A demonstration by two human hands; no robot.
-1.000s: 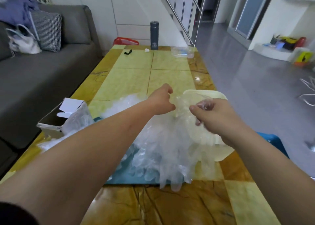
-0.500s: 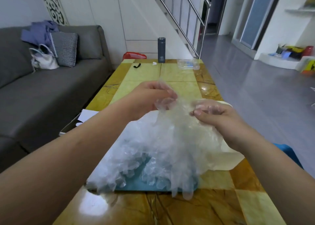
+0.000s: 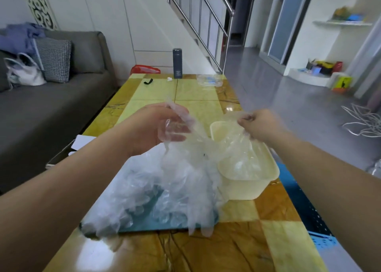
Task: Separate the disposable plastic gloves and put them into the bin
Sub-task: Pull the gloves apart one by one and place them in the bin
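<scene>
A heap of clear disposable plastic gloves point(image 3: 156, 191) lies on a teal mat point(image 3: 144, 226) on the table. My left hand point(image 3: 156, 125) holds a bunch of gloves lifted from the heap. My right hand point(image 3: 257, 125) pinches the cuff of one clear glove point(image 3: 231, 143), drawn away to the right so that it hangs over the cream plastic bin point(image 3: 268, 179). Some clear plastic lies inside the bin. The two hands are apart, with stretched plastic between them.
The yellow and brown tiled table point(image 3: 237, 251) carries a dark flask point(image 3: 177, 63), a clear packet point(image 3: 209, 80) and a black clip point(image 3: 148, 82) at its far end. A cardboard box point(image 3: 68, 150) sits at the left edge. A blue crate point(image 3: 305, 209) stands to the right, a grey sofa point(image 3: 51, 106) to the left.
My hands have drawn apart: the right hand moved right over the bin with one glove, while the left kept the bunch. The camera view lifted a little.
</scene>
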